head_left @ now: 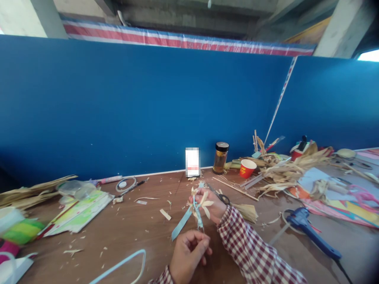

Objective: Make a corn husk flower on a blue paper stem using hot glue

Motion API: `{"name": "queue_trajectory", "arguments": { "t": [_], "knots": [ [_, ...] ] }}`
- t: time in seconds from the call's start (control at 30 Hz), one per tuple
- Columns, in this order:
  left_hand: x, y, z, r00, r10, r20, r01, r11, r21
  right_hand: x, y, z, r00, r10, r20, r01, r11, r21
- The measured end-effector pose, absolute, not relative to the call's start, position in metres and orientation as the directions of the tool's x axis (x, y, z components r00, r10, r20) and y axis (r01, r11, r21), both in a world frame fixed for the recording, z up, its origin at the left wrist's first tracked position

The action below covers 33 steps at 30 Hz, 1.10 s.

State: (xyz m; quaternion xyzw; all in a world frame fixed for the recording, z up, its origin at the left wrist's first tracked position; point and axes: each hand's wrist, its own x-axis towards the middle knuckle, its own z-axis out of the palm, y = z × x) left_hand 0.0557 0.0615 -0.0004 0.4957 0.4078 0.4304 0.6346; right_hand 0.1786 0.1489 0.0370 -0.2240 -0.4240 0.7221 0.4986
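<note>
A small corn-husk flower [196, 211] with pale petals and a light blue wrapped stem is held over the table. My right hand [214, 205] is closed around its upper part from the right, with some fingers hidden behind it. A light blue strip [181, 225] hangs from the stem to the lower left. Below, my left hand [189, 250] pinches thumb against fingers at the thin lower end of the stem. Just behind my right hand lie scissors [224, 199], only their dark handles showing clearly.
A blue glue gun [314, 232] lies at the right. Against the blue partition [148, 106] stand a lidded jar [221, 158], a red paper cup [247, 169] and a phone-like bright screen [192, 161]. Dried husks [308, 161] heap at back right; a painted sheet [79, 213] lies left.
</note>
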Motion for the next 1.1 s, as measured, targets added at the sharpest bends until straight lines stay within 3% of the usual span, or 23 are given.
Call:
{"name": "queue_trajectory", "arguments": {
  "t": [0.67,1.1],
  "knots": [
    [0.054,0.060,-0.004,0.355,0.926,-0.125,-0.115,0.176,0.978,0.176,0.145,0.027,-0.515,0.845,0.145,-0.625,-0.255,-0.738],
    [0.058,0.059,-0.005,0.396,0.908,-0.138,-0.117,0.199,0.973,0.173,0.147,0.018,-0.518,0.851,0.089,-0.636,-0.313,-0.706]
  ]
}}
